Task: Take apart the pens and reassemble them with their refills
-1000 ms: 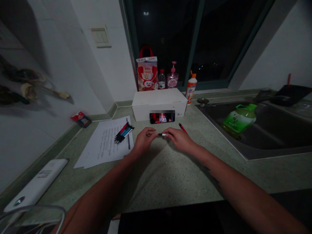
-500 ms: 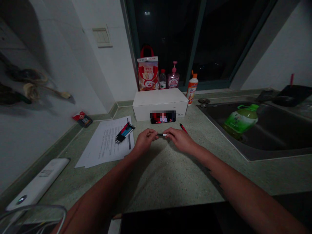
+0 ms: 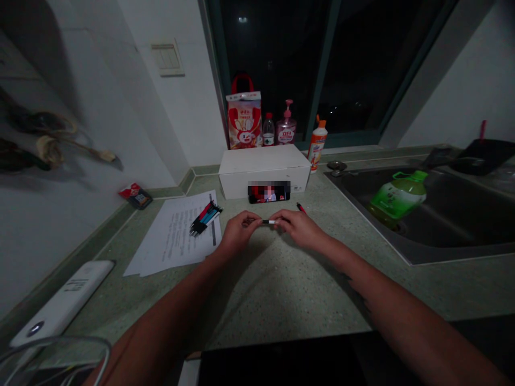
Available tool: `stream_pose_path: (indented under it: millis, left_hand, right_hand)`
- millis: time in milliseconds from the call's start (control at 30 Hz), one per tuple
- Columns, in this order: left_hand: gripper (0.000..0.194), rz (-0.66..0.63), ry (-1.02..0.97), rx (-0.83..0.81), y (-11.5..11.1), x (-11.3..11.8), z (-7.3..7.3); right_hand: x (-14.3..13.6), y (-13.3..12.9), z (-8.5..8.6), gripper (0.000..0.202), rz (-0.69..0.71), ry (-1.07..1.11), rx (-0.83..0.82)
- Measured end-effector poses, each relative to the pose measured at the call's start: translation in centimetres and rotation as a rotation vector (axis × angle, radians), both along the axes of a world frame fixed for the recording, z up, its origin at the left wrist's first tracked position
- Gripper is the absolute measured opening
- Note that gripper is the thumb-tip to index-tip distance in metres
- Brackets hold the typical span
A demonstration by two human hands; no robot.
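I'm watching both hands on the head feed, close together at centre frame. Left hand (image 3: 240, 229) is pinching one end of a slim black-and-white pen (image 3: 269, 222), right hand (image 3: 300, 228) is pinching the other. Pen is lying crosswise between the fingertips, over the counter (image 3: 281, 289).

Progress, my read: partway. This pen is being worked on, not yet put down. A pen pile (image 3: 206, 217) is resting on the printed sheets (image 3: 161, 252), left of centre; can't tell if those are finished. A red-and-black pen (image 3: 301, 208) is lying loose just beyond the right hand, seemingly left over. Can't tell if the held one is whole.

Text: pink pump bottle (image 3: 286, 131), upper centre, is showing 立白. Orange-capped bottle (image 3: 317, 145) and red bag (image 3: 244, 120) are carrying print too small to read. Same for the sheets. Phone (image 3: 273, 198) screen is partly pixelated, nothing legible.
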State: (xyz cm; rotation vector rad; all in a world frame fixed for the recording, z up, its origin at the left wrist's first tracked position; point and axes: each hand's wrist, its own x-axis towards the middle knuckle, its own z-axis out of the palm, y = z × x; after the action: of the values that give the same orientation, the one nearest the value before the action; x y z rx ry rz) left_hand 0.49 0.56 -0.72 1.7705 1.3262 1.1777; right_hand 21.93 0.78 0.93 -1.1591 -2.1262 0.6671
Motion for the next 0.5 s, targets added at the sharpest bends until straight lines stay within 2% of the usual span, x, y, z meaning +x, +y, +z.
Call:
stream_pose_path:
  millis: [100, 200, 367, 500]
  left_hand:
    - [0.013, 0.054, -0.027, 0.006, 0.0, 0.2, 0.0]
    - [0.011, 0.026, -0.034, 0.01, -0.2, 0.4, 0.0]
    - [0.009, -0.123, 0.001, 0.024, -0.9, 1.1, -0.1]
    - [0.009, -0.177, 0.029, 0.042, -1.3, 1.3, -0.3]
  right_hand:
    - [0.6, 0.6, 0.2, 0.01, -0.157, 0.083, 0.01]
    - [1.0, 1.3, 0.1, 0.025, -0.259, 0.334, -0.08]
    - [-0.2, 1.3, -0.3, 0.053, -0.184, 0.705, -0.194]
    - [-1.1, 0.6, -0.2, 0.068, -0.138, 0.754, -0.237]
